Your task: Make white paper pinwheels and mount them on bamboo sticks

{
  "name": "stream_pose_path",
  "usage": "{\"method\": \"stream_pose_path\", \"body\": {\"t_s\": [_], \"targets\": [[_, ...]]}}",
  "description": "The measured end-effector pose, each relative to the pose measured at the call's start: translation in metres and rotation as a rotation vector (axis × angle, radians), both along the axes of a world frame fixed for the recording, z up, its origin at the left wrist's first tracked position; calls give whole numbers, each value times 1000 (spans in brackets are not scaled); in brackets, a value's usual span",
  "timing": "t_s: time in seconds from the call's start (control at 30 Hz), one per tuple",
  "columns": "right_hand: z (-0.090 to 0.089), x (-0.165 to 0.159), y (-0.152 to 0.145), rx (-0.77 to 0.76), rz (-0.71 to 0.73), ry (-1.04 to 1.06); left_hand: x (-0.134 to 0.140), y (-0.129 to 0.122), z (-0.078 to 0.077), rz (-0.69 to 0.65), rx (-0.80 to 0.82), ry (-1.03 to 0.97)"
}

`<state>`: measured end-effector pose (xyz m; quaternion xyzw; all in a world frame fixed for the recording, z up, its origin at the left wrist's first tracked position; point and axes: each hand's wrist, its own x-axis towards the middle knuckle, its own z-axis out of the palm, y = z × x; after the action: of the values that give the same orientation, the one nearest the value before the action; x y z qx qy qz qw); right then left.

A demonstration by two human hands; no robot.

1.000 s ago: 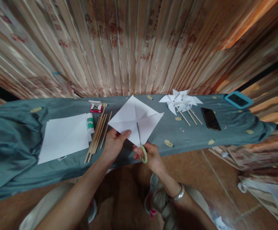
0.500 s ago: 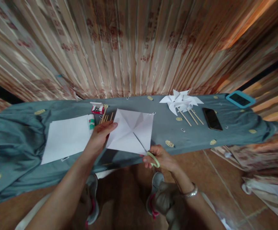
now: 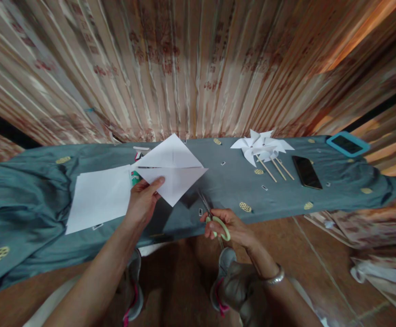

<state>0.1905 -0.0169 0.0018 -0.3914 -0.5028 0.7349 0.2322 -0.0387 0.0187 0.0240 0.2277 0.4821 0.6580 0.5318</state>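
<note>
My left hand (image 3: 145, 198) pinches the lower left edge of a square sheet of white paper (image 3: 175, 156), thumb on top. The square is turned corner-up, with cuts running in from its left and right corners toward the middle. To the right of the paper and apart from it, my right hand (image 3: 227, 227) grips scissors (image 3: 207, 205) by their pale green handles, blades pointing up and left. Behind the paper, a small red and white box (image 3: 139, 153) and a green and white tube (image 3: 135, 177) are partly covered. The wooden sticks there are hidden now.
A stack of white paper (image 3: 98, 197) lies at the left of the cloth-covered table (image 3: 218, 177). White paper pinwheels (image 3: 264, 147) on wooden sticks, a black phone (image 3: 307, 172) and a blue-framed device (image 3: 348, 144) lie to the right. A pleated curtain (image 3: 191, 68) hangs behind.
The scissors have come out of the paper and sit just right of it. My left hand has turned the square corner-up, and a second cut now shows on its left side.
</note>
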Motion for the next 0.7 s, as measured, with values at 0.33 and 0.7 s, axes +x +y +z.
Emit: {"method": "stream_pose_path", "body": {"t_s": [0.33, 0.7], "targets": [[-12, -29, -14, -43, 70, 71, 9, -4, -14, -38, -17, -43], [-20, -40, -18, 16, 8, 95, 8, 4, -21, 0, 16, -35]]}}
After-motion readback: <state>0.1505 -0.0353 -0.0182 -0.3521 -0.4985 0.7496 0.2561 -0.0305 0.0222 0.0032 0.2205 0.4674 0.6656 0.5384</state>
